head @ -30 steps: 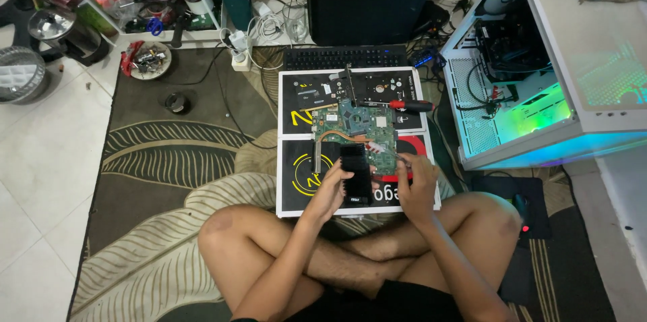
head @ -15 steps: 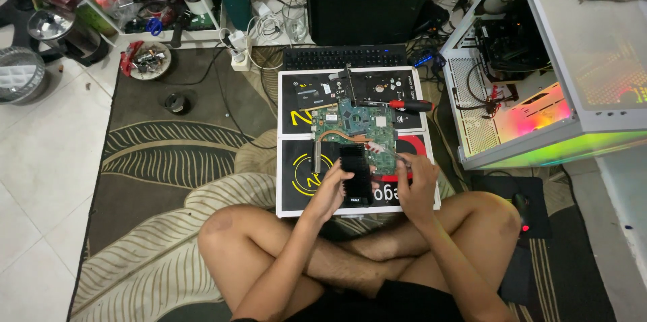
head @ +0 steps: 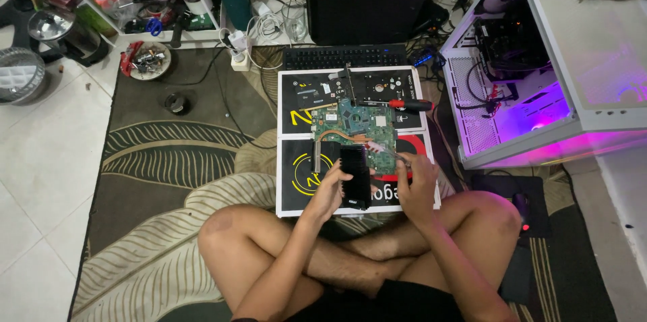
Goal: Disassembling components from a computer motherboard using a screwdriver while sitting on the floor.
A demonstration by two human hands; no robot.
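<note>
On our patterned rug, our left hand grips the black rectangular component; our right hand, fingers curled, steadies the green circuit board beside it.

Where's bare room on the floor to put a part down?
Free: rug left of the mat, below the mouse; tiles further left. Crowded: the mat, with circuit board, screwdriver and both hands; cables by the keyboard.

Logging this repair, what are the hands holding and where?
The left hand grips the black rectangular part at its left edge, over the green circuit board. Whether the right hand holds anything cannot be told.
</note>
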